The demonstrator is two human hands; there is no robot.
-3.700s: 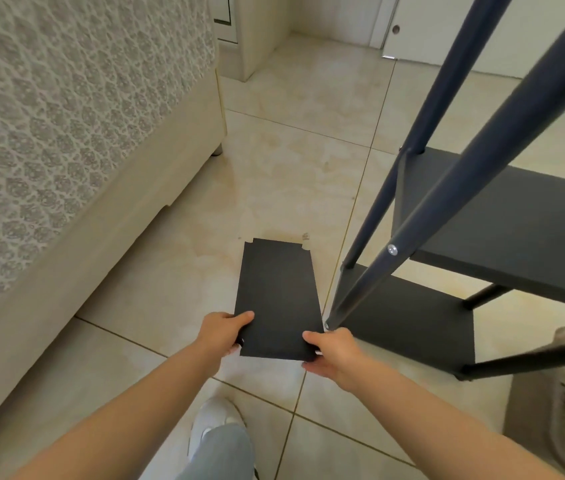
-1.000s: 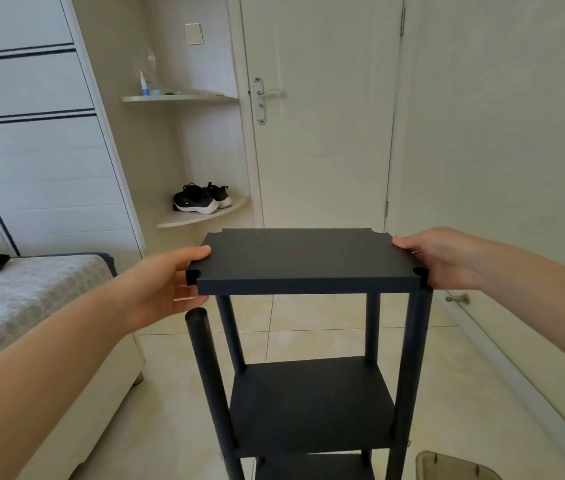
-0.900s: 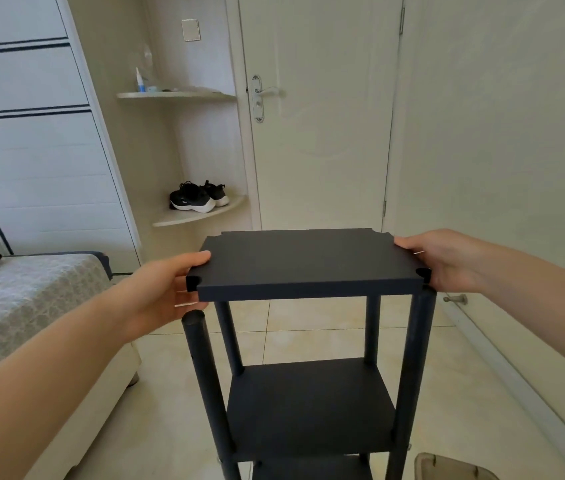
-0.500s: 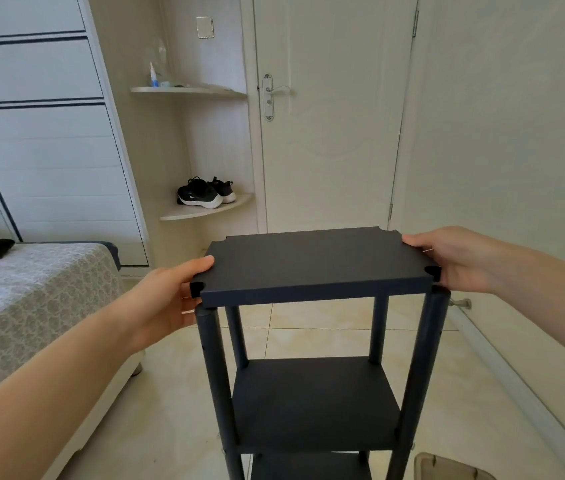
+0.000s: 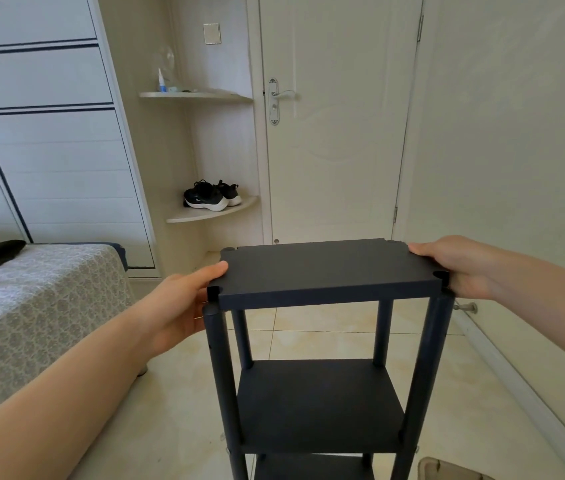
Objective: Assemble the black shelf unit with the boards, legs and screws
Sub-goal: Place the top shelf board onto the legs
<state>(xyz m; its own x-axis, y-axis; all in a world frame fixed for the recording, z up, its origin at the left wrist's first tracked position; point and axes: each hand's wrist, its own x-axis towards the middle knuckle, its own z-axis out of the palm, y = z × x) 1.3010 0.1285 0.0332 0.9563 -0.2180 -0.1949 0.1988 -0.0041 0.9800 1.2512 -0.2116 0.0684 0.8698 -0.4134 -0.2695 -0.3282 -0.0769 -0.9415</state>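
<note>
The black shelf unit stands upright on the floor in front of me. Its top board [image 5: 326, 268], black with notched corners, lies level on the tops of the round legs. My left hand [image 5: 177, 306] grips the board's left end, thumb on top, fingers underneath beside the near left leg [image 5: 220, 368]. My right hand [image 5: 458, 265] grips the right end above the near right leg [image 5: 426, 368]. A lower board [image 5: 319, 403] is fixed between the legs, and another shows below it. No screws are visible.
A bed [image 5: 31, 306] with a patterned cover stands at the left. Ahead are a white door [image 5: 336, 133], corner shelves with black trainers [image 5: 210, 195], and a wardrobe [image 5: 49, 150]. A wall runs along the right. A beige object [image 5: 447, 471] lies on the floor at bottom right.
Earlier I held the board low over the floor. Over the last second it sank from just above the near left leg onto the leg tops, my hands staying at both ends.
</note>
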